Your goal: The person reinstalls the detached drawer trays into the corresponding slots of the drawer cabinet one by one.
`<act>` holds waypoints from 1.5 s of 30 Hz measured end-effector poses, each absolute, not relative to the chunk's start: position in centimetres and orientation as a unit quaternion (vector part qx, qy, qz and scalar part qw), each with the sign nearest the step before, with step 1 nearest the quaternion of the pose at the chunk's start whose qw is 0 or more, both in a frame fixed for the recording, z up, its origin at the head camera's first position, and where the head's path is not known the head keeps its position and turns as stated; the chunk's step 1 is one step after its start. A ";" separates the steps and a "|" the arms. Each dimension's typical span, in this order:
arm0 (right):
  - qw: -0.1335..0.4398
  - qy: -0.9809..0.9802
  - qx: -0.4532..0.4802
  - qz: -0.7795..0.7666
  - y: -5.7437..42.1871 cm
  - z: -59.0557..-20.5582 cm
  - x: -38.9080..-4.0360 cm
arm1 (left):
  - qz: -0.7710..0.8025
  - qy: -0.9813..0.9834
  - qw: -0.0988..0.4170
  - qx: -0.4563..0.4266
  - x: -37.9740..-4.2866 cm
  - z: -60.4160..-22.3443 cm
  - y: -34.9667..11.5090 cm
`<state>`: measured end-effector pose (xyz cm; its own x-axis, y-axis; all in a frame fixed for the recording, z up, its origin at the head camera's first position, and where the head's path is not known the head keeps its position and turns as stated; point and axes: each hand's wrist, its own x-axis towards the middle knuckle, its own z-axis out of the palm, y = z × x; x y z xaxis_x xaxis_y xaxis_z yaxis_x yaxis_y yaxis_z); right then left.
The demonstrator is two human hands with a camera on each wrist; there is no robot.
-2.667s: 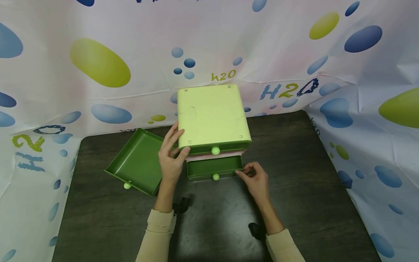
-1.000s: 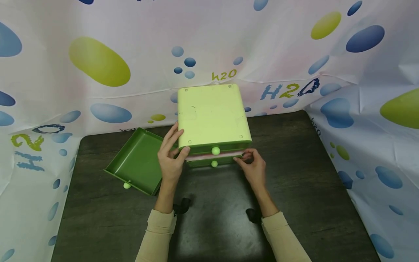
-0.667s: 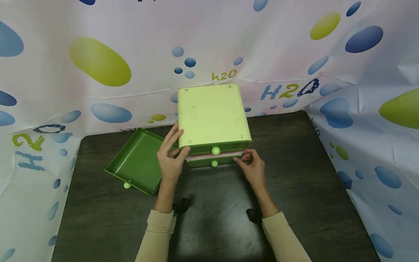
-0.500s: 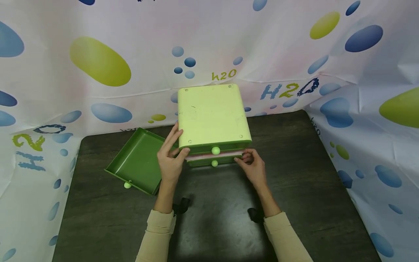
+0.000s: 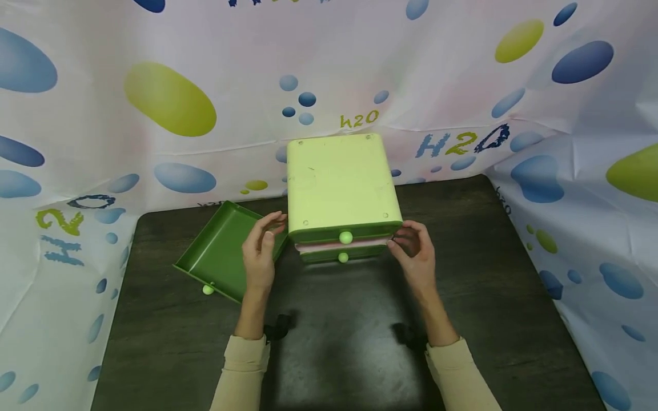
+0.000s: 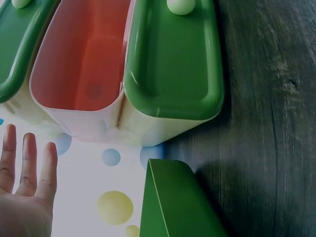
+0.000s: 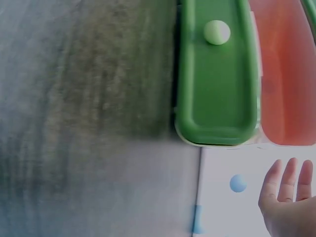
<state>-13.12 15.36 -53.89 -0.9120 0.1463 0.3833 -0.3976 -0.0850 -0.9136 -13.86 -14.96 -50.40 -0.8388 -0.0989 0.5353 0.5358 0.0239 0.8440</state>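
A light green drawer cabinet [image 5: 341, 182] stands against the back sheet. Its top drawer [image 5: 319, 234] and bottom drawer [image 5: 319, 257], both dark green with round pale knobs, sit pushed in. Between them the pink middle slot [image 6: 94, 64] gapes with no drawer inside. My left hand [image 5: 259, 268] hovers beside the cabinet's left front corner, fingers loosely bent and holding nothing. On the other side my right hand [image 5: 420, 268] is at the right front corner, its fingers spread and free of any object in the right wrist view. A loose green drawer [image 5: 221, 257] lies behind my left hand.
Everything stands on a dark wood-look table [image 5: 488, 274]. A white sheet [image 5: 247, 51] printed with blue and green blobs hangs behind and along both sides, close behind the cabinet. The loose drawer is turned at an angle left of the cabinet.
The bottom drawer, pulled partway out at first, has slid in under my right hand. Since then my left hand has come off the cabinet's side and my right hand has let go of the drawer.
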 end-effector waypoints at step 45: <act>0.187 -0.629 0.194 0.729 15.3 -48.9 -15.2 | -0.586 -0.761 0.262 -0.093 -11.5 -49.2 -20.2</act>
